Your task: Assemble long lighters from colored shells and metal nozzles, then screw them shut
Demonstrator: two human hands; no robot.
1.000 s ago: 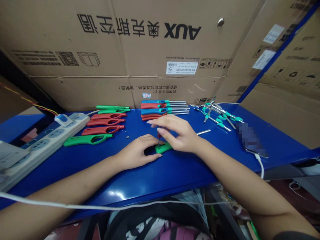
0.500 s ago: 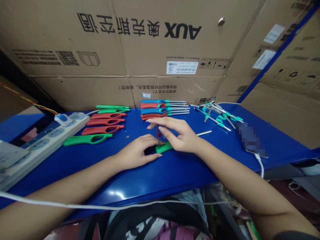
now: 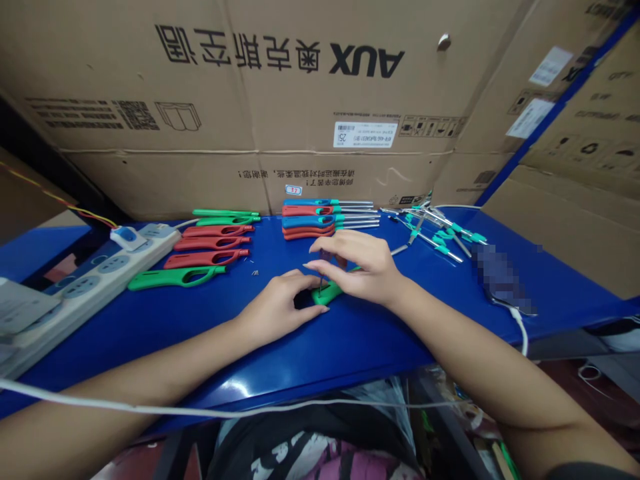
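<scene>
A green stick lighter point(image 3: 330, 292) lies on the blue table, its butt end toward the left and its far part covered by my right hand. The thumb and fingers of my left hand point(image 3: 280, 303) close around that butt end. My right hand point(image 3: 365, 263) grips a small screwdriver point(image 3: 321, 283), held upright with its tip down on the lighter near the end. Most of the screwdriver's handle is hidden by the fingers. Several tiny screws point(image 3: 255, 272) lie on the table, left of my hands.
Red lighter casings point(image 3: 213, 258) and green ones point(image 3: 173, 277) lie at left beside a power strip point(image 3: 107, 267). Lighters with metal tubes point(image 3: 310, 221) are stacked behind my hands. Loose tubes with teal parts point(image 3: 443, 233) and a phone point(image 3: 503, 277) lie right. A cardboard box point(image 3: 280, 100) stands behind.
My right hand's fingers have shifted around the screwdriver handle, curling closer together and covering more of it. The lighter and my left hand have moved slightly to the right.
</scene>
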